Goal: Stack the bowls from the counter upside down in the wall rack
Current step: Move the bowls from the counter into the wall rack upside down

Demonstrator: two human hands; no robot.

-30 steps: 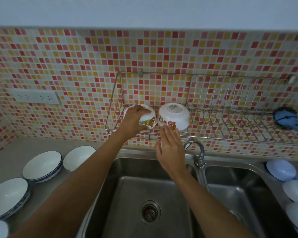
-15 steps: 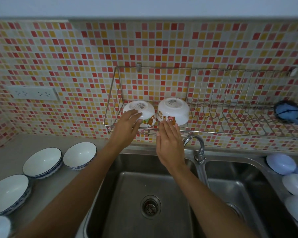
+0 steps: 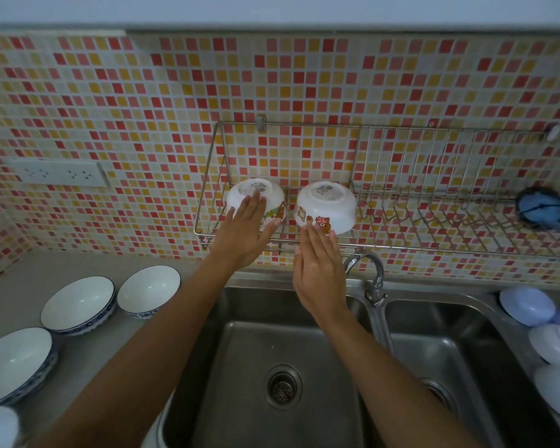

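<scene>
Left hand spread flat against left bowl; right hand flat, fingertips touching right bowl

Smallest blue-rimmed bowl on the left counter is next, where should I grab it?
Take the smallest blue-rimmed bowl by its rim with the left hand, probably from its sink-facing side. It sits upright and open, with the larger bowl close against its other side, so that edge looks freest for a thumb-inside pinch.

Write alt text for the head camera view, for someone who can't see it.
Two cartoon-printed white bowls, left and right, sit upside down side by side in a wire wall rack; the open left hand rests on one, and the open right hand has its fingertips at the other. Below is a steel double sink, with blue-rimmed bowls upright on the counter.
</scene>
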